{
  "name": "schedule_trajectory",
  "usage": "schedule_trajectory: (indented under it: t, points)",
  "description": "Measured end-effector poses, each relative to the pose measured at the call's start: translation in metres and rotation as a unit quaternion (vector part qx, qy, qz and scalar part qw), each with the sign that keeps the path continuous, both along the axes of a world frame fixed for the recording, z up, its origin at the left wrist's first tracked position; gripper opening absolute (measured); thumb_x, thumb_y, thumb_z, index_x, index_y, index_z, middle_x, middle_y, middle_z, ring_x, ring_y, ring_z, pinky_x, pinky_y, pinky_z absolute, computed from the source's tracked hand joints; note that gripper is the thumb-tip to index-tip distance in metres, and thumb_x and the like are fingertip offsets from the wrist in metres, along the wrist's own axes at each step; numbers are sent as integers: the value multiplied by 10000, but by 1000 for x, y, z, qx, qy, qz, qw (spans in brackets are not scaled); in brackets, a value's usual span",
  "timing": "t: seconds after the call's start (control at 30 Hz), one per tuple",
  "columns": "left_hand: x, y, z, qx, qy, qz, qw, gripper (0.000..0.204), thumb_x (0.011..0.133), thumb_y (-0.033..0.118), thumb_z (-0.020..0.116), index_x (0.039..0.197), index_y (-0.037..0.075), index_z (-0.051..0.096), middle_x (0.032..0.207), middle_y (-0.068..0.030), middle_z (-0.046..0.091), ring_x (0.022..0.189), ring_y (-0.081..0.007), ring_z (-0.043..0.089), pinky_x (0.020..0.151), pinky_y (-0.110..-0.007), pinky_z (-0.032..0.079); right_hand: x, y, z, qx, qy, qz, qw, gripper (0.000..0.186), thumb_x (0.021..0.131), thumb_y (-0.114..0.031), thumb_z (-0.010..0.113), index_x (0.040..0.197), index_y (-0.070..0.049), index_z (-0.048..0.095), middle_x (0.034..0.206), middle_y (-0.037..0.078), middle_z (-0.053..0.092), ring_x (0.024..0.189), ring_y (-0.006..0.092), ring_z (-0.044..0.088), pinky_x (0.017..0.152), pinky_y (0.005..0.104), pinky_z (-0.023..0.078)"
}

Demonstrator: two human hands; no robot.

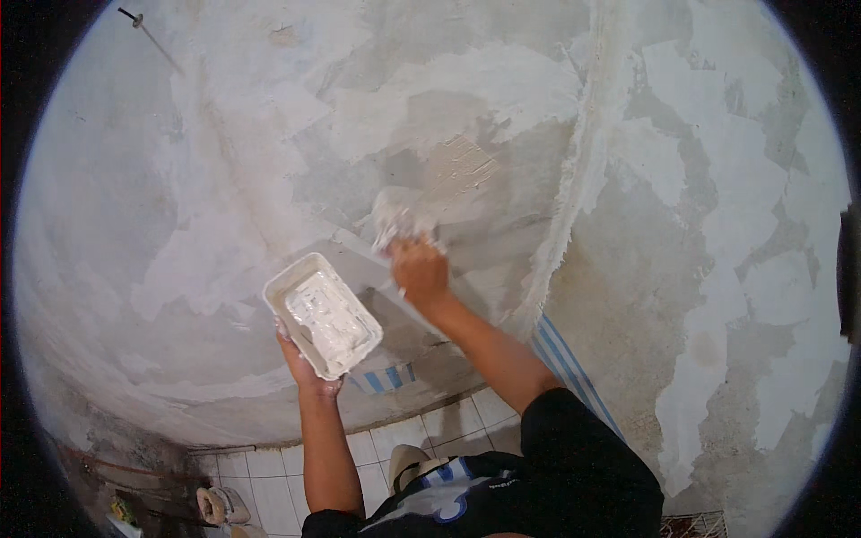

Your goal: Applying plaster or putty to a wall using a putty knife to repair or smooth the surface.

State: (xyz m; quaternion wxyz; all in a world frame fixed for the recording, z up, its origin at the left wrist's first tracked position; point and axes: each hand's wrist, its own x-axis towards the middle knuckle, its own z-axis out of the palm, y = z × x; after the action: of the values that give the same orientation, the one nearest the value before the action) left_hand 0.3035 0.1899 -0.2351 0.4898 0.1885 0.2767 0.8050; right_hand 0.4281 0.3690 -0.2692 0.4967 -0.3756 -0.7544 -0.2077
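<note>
My left hand [303, 366] grips a white rectangular plastic tub [357, 300] from below and the side, tilted so its inside shows. Wet off-white putty [330, 316] covers the tub's bottom. Up and to the right of the tub, my right hand [421, 272] is closed round a putty knife [395, 213], which is smeared with putty and blurred by motion; its handle is hidden in my fist. The knife is at the grey plaster wall [502, 202], but I cannot tell whether its blade touches. Just above it, a fresh beige putty patch [459, 170] shows ridges.
A rough vertical seam [574, 184] runs down the wall right of my hand. Blue-and-white striped strips [574, 363] show low on the wall. White floor tiles [363, 448] lie below. A pale container [213, 505] stands at the lower left. A metal rod [136, 20] sticks out upper left.
</note>
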Motion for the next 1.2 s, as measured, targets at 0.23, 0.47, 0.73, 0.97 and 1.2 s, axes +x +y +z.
schedule_trajectory:
  t: [0.23, 0.47, 0.73, 0.97, 1.2]
  points:
    - [-19, 0, -1, 58, -5, 6, 998, 651, 897, 573, 386, 1363, 122, 346, 1321, -99, 450, 1143, -295, 513, 913, -455, 485, 74, 16, 36, -158, 140, -113, 971, 195, 786, -130, 560, 922, -26, 652, 778, 156, 639, 755, 337, 625, 631, 431, 498]
    - [-21, -3, -6, 53, -8, -33, 998, 640, 901, 568, 381, 1359, 122, 354, 1318, -89, 455, 1144, -284, 514, 914, -442, 484, 96, 52, 75, -190, 364, -164, 897, 209, 791, -203, 601, 876, -16, 638, 759, 182, 635, 699, 357, 627, 638, 458, 481]
    - [-17, -2, 1, 53, -15, -23, 998, 616, 898, 560, 382, 1331, 123, 404, 1283, -71, 495, 1116, -278, 534, 915, -441, 479, -5, -21, 64, -104, 132, 60, 984, 173, 743, -144, 613, 880, -43, 641, 670, 159, 614, 652, 340, 617, 604, 445, 488]
    - [-10, -4, 3, 54, -2, 28, 998, 623, 889, 559, 403, 1337, 125, 398, 1287, -63, 492, 1120, -281, 530, 911, -454, 479, 88, 32, 58, -74, 294, -45, 952, 165, 809, -147, 566, 890, -23, 637, 729, 182, 620, 676, 376, 597, 605, 461, 467]
    - [-14, -6, 4, 72, 0, -19, 997, 629, 909, 562, 370, 1356, 120, 348, 1317, -91, 445, 1154, -287, 499, 926, -449, 473, 48, 18, 52, -120, 75, -48, 989, 113, 727, -130, 567, 804, -94, 641, 739, 143, 621, 686, 367, 598, 606, 451, 472]
